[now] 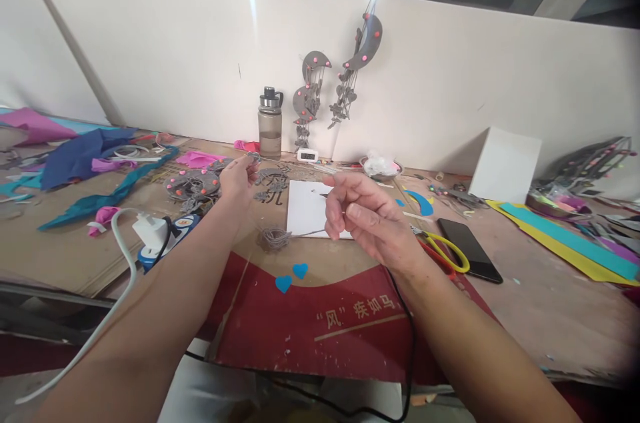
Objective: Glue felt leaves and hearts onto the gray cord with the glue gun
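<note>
My left hand (240, 176) reaches forward over the left side of the cardboard, fingertips pinched together; what they hold is too small to make out. Grey felt pieces with pink dots (193, 186) lie just beside it. My right hand (367, 216) is curled closed above a white sheet (305, 203). Grey cord (307, 233) runs to its fingers from a loose coil (275, 238). A small dark tip shows at its fingertips, its kind unclear. Two blue hearts (283, 284) lie in front, on the red part of the cardboard.
Right of my right hand lie yellow-and-orange-handled scissors (447, 251) and a black phone (470, 249). A bottle (270, 126) and a small digital clock (307, 155) stand behind. Left sits a power strip (167, 236) with a charger. Grey moon hangings (367, 43) hang against the white wall.
</note>
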Demonstrator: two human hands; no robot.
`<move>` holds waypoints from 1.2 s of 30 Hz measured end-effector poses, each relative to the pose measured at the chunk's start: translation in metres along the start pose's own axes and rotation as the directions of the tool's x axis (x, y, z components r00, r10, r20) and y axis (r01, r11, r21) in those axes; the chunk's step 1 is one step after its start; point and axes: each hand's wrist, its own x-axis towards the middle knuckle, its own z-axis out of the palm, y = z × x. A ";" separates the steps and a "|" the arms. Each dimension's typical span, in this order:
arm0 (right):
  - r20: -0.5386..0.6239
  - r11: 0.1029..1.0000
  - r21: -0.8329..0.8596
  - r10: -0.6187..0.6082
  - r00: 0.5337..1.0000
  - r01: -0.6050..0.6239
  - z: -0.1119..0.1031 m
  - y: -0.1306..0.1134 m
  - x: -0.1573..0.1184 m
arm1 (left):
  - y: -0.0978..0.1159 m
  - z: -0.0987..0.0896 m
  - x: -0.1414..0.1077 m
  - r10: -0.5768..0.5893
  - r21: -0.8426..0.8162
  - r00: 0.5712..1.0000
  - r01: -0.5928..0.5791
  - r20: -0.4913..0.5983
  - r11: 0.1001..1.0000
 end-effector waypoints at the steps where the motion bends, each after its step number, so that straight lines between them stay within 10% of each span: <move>1: 0.027 1.000 0.006 -0.009 1.000 0.009 0.001 -0.001 0.000 | -0.001 -0.001 0.001 0.001 -0.003 1.000 -0.001 0.006 1.000; 4: 0.203 0.995 -0.063 0.087 0.975 -0.076 0.003 0.000 0.000 | -0.003 -0.002 0.003 0.016 -0.029 0.999 -0.014 0.041 0.999; 7: 0.388 0.886 -0.418 0.375 0.842 -0.202 0.003 0.007 0.001 | -0.004 -0.001 0.004 0.026 -0.042 0.998 -0.023 0.051 0.999; 13: -0.055 0.310 -0.921 0.492 0.869 -0.234 0.001 0.035 0.001 | 0.004 0.007 -0.004 0.047 -0.111 0.991 -0.034 0.123 0.993; 21: -0.322 0.225 -0.909 0.153 0.934 -0.350 -0.022 0.038 0.006 | -0.004 0.012 -0.018 -0.020 -0.066 0.955 0.041 0.295 0.997; 27: -0.618 -0.196 -0.780 0.097 0.780 -0.594 -0.082 0.058 0.003 | -0.009 0.020 -0.037 -0.055 0.038 0.932 0.045 0.357 0.998; 31: -0.690 -0.233 -0.723 0.305 0.657 -0.651 -0.097 0.077 -0.001 | -0.020 0.021 -0.046 -0.108 0.081 0.921 0.084 0.375 0.993; 36: -0.729 -0.157 -0.670 0.323 0.603 -0.726 -0.096 0.083 -0.001 | -0.040 0.019 -0.060 -0.449 0.327 0.787 0.330 0.423 0.886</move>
